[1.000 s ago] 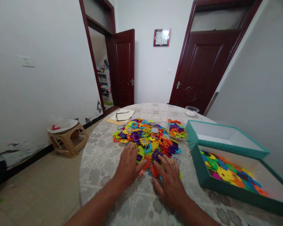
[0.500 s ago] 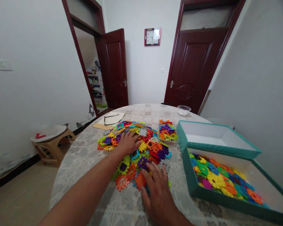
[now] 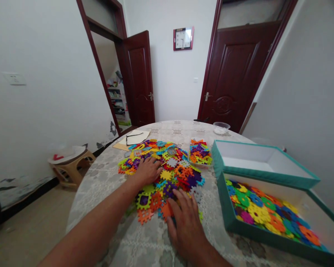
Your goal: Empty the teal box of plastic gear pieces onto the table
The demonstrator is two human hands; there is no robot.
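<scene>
A heap of colourful plastic interlocking pieces [image 3: 156, 148], square with toothed edges, covers the middle of the table. My left hand [image 3: 149, 171] rests palm down on the heap's left-centre, fingers loosely extended and slightly bent; its fingertips touch pieces, and some lie hidden beneath it. Just right of it are a yellow toothed piece [image 3: 166, 175] and a grey toothed piece [image 3: 172, 162]. At the heap's near right edge, my right hand [image 3: 187, 218] lies with fingers apart. Its thumb and index finger are beside an orange piece [image 3: 166, 210], and nothing is seen gripped.
To the right stands a teal box [image 3: 225, 218] of round flower-shaped pieces, its lid [image 3: 267, 148] behind it. A clear tray [image 3: 199, 164] holds more toothed pieces. Eyeglasses [image 3: 135, 138] lie on paper at the back left; a clear bowl [image 3: 221, 127] stands at the back right.
The view has turned slightly left and down. My left hand has drawn a little left and nearer over the heap, and the grey piece beside it sits nearer. My right hand stays about put.
</scene>
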